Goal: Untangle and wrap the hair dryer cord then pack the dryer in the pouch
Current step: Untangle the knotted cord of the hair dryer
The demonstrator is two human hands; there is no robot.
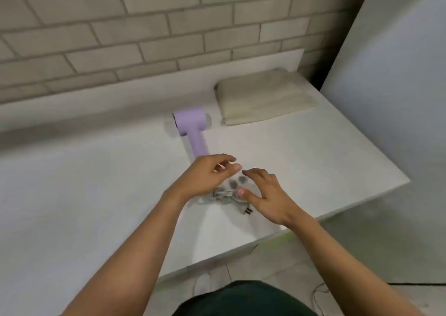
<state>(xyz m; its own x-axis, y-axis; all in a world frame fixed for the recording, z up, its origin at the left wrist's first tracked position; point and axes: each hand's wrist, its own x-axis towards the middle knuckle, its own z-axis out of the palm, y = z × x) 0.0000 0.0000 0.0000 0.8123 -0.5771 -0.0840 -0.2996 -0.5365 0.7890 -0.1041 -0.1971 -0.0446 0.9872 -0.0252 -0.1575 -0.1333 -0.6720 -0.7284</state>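
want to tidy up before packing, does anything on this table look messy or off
Only the cord: it sits in a tangled grey clump near the table edge, between the left hand and right hand, plug poking out. The hair dryer and beige pouch lie flat; nothing looks spilled or broken.

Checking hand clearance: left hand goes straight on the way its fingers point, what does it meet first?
Probably the right hand: the left hand points rightward at its fingertips, just apart, above the cord. Depth unclear.
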